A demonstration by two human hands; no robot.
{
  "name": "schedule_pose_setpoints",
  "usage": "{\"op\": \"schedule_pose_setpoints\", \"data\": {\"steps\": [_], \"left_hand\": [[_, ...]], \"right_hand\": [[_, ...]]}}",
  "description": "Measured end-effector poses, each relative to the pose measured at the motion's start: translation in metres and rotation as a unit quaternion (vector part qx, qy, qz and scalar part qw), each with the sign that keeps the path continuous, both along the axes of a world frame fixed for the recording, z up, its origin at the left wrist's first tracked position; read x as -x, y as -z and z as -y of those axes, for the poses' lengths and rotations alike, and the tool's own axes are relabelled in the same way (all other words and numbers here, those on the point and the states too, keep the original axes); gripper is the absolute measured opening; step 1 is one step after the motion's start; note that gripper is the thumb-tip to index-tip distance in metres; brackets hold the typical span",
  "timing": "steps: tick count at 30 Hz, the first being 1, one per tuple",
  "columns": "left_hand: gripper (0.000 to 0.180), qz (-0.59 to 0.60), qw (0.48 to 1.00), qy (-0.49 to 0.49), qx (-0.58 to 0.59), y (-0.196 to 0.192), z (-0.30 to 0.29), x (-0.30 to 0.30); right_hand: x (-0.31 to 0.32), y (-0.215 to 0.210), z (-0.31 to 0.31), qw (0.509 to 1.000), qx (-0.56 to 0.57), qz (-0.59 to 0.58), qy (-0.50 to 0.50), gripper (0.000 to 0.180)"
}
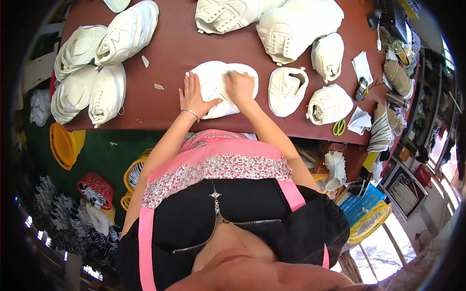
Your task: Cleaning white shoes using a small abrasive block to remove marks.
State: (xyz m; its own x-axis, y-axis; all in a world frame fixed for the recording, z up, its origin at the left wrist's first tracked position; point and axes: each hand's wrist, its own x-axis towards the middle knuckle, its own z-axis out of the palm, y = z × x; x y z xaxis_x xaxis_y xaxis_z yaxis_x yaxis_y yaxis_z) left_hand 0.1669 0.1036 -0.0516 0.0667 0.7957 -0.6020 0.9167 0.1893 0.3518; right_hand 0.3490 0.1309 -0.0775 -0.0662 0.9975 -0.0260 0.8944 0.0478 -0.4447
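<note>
A white shoe upper (pixel 211 83) lies spread flat near the table's front edge, its two rounded halves side by side. My left hand (pixel 194 100) rests on its left part, fingers stretched out and thumb pointing right. Over the right half is my right hand (pixel 240 88), its fingers curled down against the white material. Slight blur and the hand itself hide whatever those fingers may hold. Just right of it sits a separate white shoe upper (pixel 287 91), and another shaped upper (pixel 329 104) stands farther right.
Stacked white uppers (pixel 73 94) stand at the left of the red-brown table (pixel 179 43); more uppers (pixel 298 29) lie at the back. Green-handled scissors (pixel 339 127), a dark handheld device (pixel 360 89) and papers (pixel 361 68) are at the right. Baskets (pixel 65 145) sit below, left.
</note>
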Motion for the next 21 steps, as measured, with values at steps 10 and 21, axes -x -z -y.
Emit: {"op": "schedule_pose_setpoints", "data": {"steps": [10,21], "left_hand": [[0.138,0.017,1.000,0.005,-0.008,0.003,-0.002,0.000],[0.064,0.353,0.907,-0.158,-0.169,0.040,0.004,0.056]], "right_hand": [[-0.026,0.025,-0.013,0.990,-0.076,0.116,-0.008,0.034],[-0.058,-0.014,0.096,0.942,0.057,-0.165,0.286,0.031]]}}
